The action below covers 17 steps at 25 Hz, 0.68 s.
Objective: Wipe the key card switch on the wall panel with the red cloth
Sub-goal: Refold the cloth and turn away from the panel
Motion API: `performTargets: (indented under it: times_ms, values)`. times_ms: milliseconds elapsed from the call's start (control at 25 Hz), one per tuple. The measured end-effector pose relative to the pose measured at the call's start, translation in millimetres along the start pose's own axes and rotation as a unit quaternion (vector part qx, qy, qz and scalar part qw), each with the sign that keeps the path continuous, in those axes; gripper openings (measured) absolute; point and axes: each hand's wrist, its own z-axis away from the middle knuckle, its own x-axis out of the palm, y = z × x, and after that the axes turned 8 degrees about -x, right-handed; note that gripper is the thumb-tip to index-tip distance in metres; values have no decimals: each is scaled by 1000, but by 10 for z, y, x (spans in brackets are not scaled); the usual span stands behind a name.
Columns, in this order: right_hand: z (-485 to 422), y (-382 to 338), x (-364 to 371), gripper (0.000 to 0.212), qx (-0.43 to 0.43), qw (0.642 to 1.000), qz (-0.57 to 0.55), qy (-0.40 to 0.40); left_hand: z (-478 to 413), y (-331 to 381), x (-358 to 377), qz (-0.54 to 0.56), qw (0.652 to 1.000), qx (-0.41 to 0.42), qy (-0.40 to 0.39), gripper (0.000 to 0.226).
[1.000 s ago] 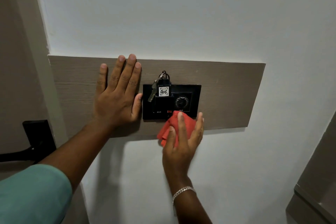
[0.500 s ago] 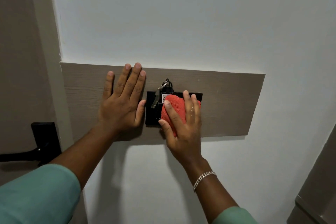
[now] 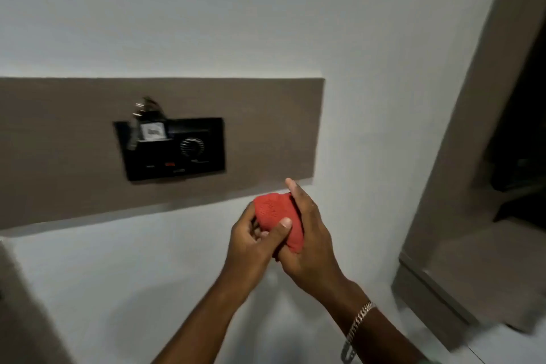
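Observation:
The black key card switch (image 3: 177, 154) sits on a brown wooden wall panel (image 3: 266, 127), left of centre, with a key ring and a white tag (image 3: 152, 130) stuck in its top slot. Below and right of the panel, off the wall, both hands hold the bunched red cloth (image 3: 277, 220). My left hand (image 3: 252, 241) grips it from the left with the thumb across its front. My right hand (image 3: 307, 242) wraps it from the right, index finger pointing up. Neither hand touches the switch.
A white wall surrounds the panel. A brown door frame or cabinet edge (image 3: 461, 156) rises at the right, with a dark opening (image 3: 523, 133) beyond it. A silver bracelet (image 3: 359, 322) is on my right wrist.
My right hand has pulled the red cloth off the switch, down and to the right. My left hand has left the panel and joined it on the cloth. The view has swung right.

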Motion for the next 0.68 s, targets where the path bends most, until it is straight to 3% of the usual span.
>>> performTargets:
  times_ms: [120,280,360,440,680]
  values:
    - [386,471,-670,98,168,981,-96,8,-243,-372,686,71,991,-96,-54,48]
    - [995,1354,-1649,73,411,859,-294,79,-487,-1077,1811,73,970,-213,-91,46]
    - [1285,1902,-2069,55,453,843,-269,107,-611,-1513,2440,35,966,-246,-73,29]
    - [1463,2384,-2399,60,508,831,-189,126,-723,-1930,2991,6,958,-284,-33,23]
    - [1830,3896,-2949,73,564,824,42,30,-1016,-2994,4119,-18,929,-370,-16,48]
